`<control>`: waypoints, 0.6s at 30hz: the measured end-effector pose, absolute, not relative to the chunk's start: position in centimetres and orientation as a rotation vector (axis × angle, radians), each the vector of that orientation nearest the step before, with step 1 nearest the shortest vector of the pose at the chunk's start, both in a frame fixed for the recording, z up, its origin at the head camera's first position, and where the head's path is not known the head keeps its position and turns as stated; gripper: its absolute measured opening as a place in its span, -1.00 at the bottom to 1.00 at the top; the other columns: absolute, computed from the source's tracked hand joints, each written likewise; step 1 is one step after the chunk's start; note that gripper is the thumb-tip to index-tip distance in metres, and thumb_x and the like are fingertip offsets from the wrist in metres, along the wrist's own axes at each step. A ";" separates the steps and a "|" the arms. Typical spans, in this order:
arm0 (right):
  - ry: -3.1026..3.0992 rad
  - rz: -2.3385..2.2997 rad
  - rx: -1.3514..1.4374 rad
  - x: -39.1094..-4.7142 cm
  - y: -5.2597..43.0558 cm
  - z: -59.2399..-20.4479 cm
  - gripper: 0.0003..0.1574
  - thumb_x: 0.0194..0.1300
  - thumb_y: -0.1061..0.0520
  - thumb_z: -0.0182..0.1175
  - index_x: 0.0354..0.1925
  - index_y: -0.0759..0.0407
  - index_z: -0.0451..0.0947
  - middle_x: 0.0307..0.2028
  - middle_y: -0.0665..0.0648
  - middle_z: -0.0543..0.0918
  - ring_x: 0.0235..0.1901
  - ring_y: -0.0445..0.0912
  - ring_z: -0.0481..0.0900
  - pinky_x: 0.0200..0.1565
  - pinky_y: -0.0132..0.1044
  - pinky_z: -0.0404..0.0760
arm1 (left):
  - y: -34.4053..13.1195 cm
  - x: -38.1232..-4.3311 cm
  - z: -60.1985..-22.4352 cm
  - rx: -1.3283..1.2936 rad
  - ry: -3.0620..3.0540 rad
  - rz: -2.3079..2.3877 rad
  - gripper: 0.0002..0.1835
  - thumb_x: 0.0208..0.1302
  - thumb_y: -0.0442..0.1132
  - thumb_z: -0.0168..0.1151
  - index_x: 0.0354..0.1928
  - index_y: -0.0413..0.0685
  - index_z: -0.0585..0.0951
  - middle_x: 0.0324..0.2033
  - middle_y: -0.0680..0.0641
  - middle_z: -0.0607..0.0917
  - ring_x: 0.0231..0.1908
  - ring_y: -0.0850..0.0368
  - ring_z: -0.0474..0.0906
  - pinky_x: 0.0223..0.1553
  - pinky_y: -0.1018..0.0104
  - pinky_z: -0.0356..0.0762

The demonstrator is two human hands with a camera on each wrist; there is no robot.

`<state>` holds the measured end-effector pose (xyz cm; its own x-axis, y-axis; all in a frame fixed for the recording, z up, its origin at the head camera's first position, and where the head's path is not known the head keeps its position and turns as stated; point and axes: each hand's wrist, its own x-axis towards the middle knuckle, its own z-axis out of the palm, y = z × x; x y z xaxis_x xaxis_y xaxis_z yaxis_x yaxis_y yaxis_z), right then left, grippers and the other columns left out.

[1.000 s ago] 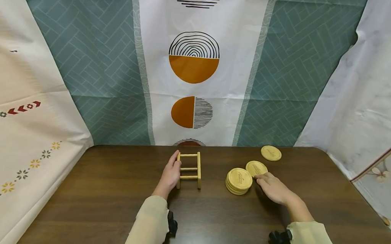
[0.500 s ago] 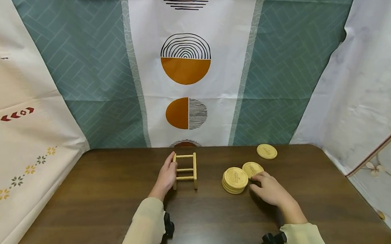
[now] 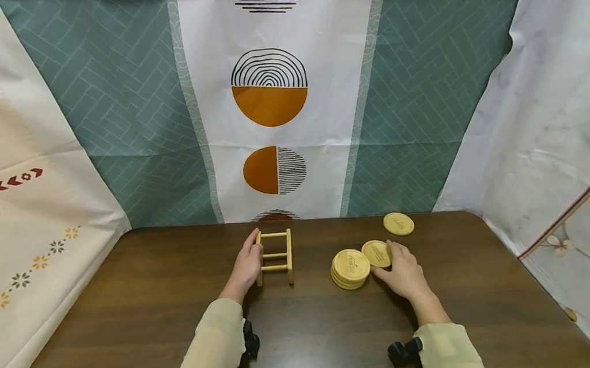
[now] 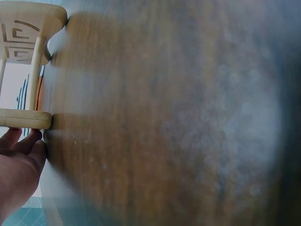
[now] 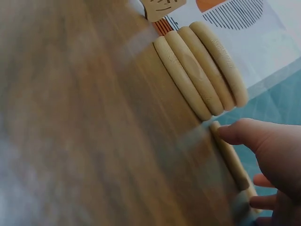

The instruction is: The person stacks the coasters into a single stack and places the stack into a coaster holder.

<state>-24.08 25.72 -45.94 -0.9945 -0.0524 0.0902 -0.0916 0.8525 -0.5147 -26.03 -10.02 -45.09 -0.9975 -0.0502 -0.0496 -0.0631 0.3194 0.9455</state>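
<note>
A small pale wooden rack [image 3: 290,257] with two side panels joined by rods stands left of centre in the head view. My left hand [image 3: 244,266] holds its left panel, with fingertips against the outer face of that panel [image 4: 23,118] in the left wrist view. To the right, my right hand [image 3: 406,271] spans a round wooden coaster [image 3: 377,253], thumb at its near edge and fingers round the far side. Beside that coaster is a stack of several coasters [image 3: 351,264], the top one engraved. The thumb [image 5: 235,132] overlaps the coaster's edge in the right wrist view.
Another coaster [image 3: 399,223] lies near the back edge of the dark wooden table [image 3: 309,335]. A patterned cloth [image 3: 259,169] hangs behind, with more cloth at both sides. Black wrist devices [image 3: 404,352] sit at both cuffs.
My right hand has shifted from the near right edge of the loose coaster to span it, fingers reaching round its far side. The left hand stays at the rack; the head view has turned slightly.
</note>
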 end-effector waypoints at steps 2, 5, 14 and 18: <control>-2.949 0.835 0.085 -24.5 25.7 -46.3 0.09 0.19 -0.14 0.22 0.43 0.35 -0.03 0.34 0.48 0.13 0.26 0.46 0.12 0.11 0.42 0.16 | -10.1 -26.0 -45.0 -0.111 2.545 1.823 -0.44 0.46 -0.12 -0.35 0.48 0.28 0.04 0.43 -0.17 0.13 0.16 -0.13 0.25 0.11 -0.05 0.23; -2.938 0.860 0.050 -24.9 25.6 -46.7 0.13 0.18 -0.15 0.24 0.45 0.33 -0.08 0.35 0.48 0.12 0.27 0.45 0.09 0.14 0.42 0.11 | -10.3 -26.0 -45.0 -0.115 2.543 1.824 -0.44 0.45 -0.13 -0.34 0.48 0.29 0.04 0.44 -0.16 0.10 0.23 -0.13 0.23 0.16 -0.09 0.21; -2.903 0.858 0.017 -25.2 25.7 -47.6 0.17 0.13 -0.27 0.26 0.43 0.30 -0.01 0.32 0.46 0.21 0.29 0.41 0.08 0.17 0.39 0.08 | -10.2 -26.0 -44.9 -0.133 2.535 1.831 -0.44 0.46 -0.12 -0.34 0.47 0.32 0.04 0.45 -0.16 0.09 0.27 -0.15 0.21 0.18 -0.11 0.21; -2.881 0.885 0.013 -24.9 25.9 -47.9 0.16 0.12 -0.29 0.27 0.42 0.31 0.03 0.33 0.44 0.20 0.30 0.40 0.08 0.18 0.37 0.06 | -10.1 -26.1 -45.1 -0.140 2.530 1.827 -0.44 0.46 -0.13 -0.33 0.47 0.32 0.05 0.44 -0.16 0.10 0.32 -0.18 0.19 0.25 -0.18 0.19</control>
<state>-24.94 25.90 -47.88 -0.9918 0.0292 0.1244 -0.0457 0.8284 -0.5583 -26.06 -10.09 -45.12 -0.9958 -0.0622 -0.0665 -0.0827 0.3122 0.9464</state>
